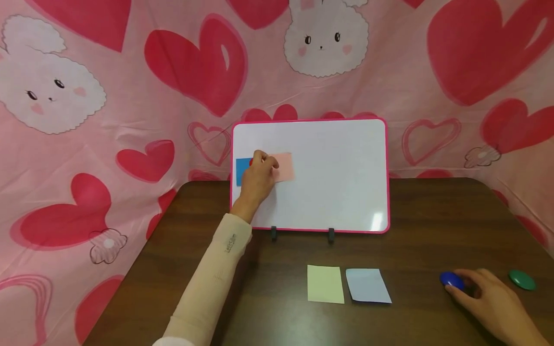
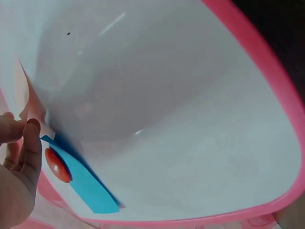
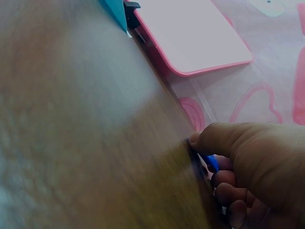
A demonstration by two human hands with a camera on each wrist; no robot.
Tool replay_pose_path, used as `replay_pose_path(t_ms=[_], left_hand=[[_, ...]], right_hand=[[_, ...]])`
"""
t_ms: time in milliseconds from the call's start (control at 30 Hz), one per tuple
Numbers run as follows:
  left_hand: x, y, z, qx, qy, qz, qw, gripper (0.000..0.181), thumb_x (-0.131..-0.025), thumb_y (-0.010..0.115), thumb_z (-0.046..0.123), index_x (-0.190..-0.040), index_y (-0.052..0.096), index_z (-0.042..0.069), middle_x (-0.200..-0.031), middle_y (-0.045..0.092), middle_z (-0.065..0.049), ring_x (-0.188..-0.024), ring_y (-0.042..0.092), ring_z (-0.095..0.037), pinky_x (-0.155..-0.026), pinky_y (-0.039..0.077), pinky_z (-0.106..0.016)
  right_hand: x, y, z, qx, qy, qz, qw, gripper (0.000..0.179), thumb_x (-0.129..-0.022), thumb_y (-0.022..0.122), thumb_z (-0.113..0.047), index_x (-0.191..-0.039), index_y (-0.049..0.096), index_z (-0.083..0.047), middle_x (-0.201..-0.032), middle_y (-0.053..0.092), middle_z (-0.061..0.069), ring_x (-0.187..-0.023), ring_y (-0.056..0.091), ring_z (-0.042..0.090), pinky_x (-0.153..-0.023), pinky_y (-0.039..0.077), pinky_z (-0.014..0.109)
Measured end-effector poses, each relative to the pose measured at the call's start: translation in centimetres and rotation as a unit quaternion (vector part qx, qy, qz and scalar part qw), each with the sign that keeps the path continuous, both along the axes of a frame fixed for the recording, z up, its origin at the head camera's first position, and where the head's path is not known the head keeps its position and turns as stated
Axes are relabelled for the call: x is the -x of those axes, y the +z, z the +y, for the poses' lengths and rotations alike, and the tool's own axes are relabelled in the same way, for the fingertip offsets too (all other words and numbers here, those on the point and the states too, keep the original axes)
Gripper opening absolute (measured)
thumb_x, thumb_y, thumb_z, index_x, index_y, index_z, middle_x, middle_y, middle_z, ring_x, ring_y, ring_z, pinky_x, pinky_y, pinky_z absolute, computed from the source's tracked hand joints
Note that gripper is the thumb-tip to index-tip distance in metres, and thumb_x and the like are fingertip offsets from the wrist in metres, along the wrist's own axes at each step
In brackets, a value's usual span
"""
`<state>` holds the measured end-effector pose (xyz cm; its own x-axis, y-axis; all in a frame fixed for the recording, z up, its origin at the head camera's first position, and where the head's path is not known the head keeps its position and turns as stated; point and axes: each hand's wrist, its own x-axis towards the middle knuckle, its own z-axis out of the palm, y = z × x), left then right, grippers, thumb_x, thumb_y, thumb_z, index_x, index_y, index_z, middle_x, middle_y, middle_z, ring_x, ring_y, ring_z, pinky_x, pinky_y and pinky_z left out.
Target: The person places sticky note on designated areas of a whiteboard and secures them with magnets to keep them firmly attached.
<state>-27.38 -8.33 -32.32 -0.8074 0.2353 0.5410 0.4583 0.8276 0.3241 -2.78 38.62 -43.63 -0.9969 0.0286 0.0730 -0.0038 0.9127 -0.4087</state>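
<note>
At the whiteboard's left side, my left hand (image 1: 258, 175) pinches the edge of a pink sticky note (image 1: 283, 167) between thumb and fingers. Beside it a blue sticky note (image 2: 90, 186) lies on the board under a round red magnet (image 2: 58, 165); in the head view the hand partly covers both. On the table at the right, my right hand (image 1: 491, 300) grips a round blue magnet (image 1: 452, 280) with thumb and fingertips. The right wrist view shows only a sliver of that magnet (image 3: 211, 163) between the fingers.
The pink-framed whiteboard (image 1: 337, 178) stands on the table, with two black feet (image 1: 331, 235) showing below. In front lie a yellow-green note (image 1: 325, 284) and a light blue note (image 1: 368, 286). A green magnet (image 1: 522, 279) sits right of my right hand. Pink heart-patterned cloth (image 1: 151, 96) hangs behind.
</note>
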Motion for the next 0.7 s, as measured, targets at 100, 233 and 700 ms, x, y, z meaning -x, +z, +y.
replay_pose_path(t_ms=[100, 233, 700], left_hand=[[0.02, -0.03, 0.09, 0.013, -0.008, -0.007, 0.9999, 0.013, -0.095, 0.065, 0.001, -0.107, 0.066, 0.006, -0.121, 0.051, -0.014, -0.062, 0.057, -0.023, -0.065, 0.055, -0.034], [-0.04, -0.07, 0.22, 0.021, -0.005, -0.021, 0.9996, 0.016, -0.095, 0.068, 0.004, -0.111, 0.067, 0.005, -0.127, 0.054, -0.014, -0.081, 0.064, -0.025, -0.077, 0.058, -0.035], [-0.07, -0.04, 0.47, 0.137, 0.010, 0.016, 0.9903, 0.030, -0.090, 0.076, 0.009, -0.120, 0.074, 0.007, -0.131, 0.063, -0.007, -0.118, 0.061, -0.026, -0.086, 0.057, -0.039]], right_hand=[[0.00, 0.00, 0.02, 0.001, 0.002, -0.006, 1.0000, 0.054, -0.095, 0.072, -0.036, -0.122, 0.060, 0.009, -0.095, 0.057, 0.009, -0.075, 0.047, 0.019, -0.054, 0.036, 0.024], [-0.03, -0.06, 0.02, 0.000, 0.003, -0.007, 1.0000, 0.054, -0.095, 0.072, -0.036, -0.123, 0.059, 0.009, -0.094, 0.055, 0.009, -0.074, 0.046, 0.018, -0.054, 0.036, 0.024], [-0.03, 0.19, 0.01, 0.002, -0.001, -0.016, 0.9999, 0.054, -0.096, 0.071, -0.037, -0.124, 0.059, 0.008, -0.097, 0.056, 0.010, -0.074, 0.046, 0.018, -0.054, 0.035, 0.025]])
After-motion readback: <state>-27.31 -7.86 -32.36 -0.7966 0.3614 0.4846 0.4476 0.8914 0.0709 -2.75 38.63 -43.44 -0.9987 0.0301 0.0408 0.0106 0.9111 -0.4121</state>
